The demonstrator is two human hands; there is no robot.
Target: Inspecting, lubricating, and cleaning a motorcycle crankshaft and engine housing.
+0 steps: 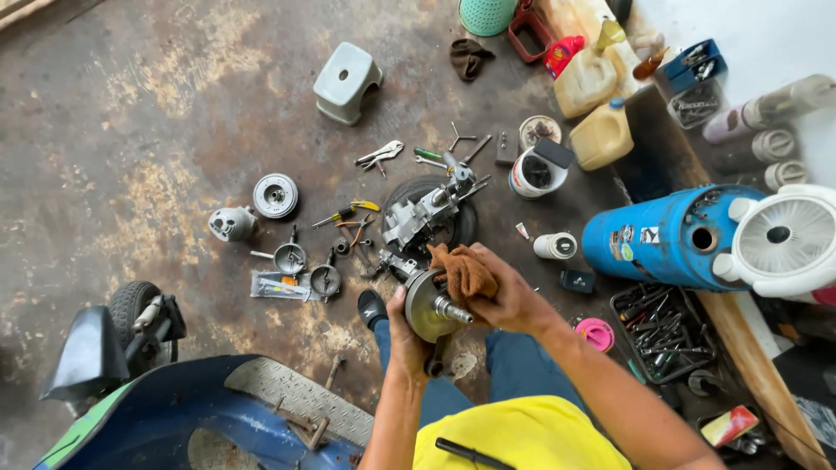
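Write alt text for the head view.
A person's left hand holds a metal crankshaft while the right hand presses a brown rag on it, above a stained floor strewn with engine parts and tools.

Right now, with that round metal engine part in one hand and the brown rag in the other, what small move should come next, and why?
Probably turn the round metal engine part a little in the left hand. The right hand presses the brown rag on its upper edge only, while the shaft and lower face lie uncovered.

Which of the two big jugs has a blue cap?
The darker yellow jug, nearer the blue barrel. The paler jug behind it has a red bottle beside it.
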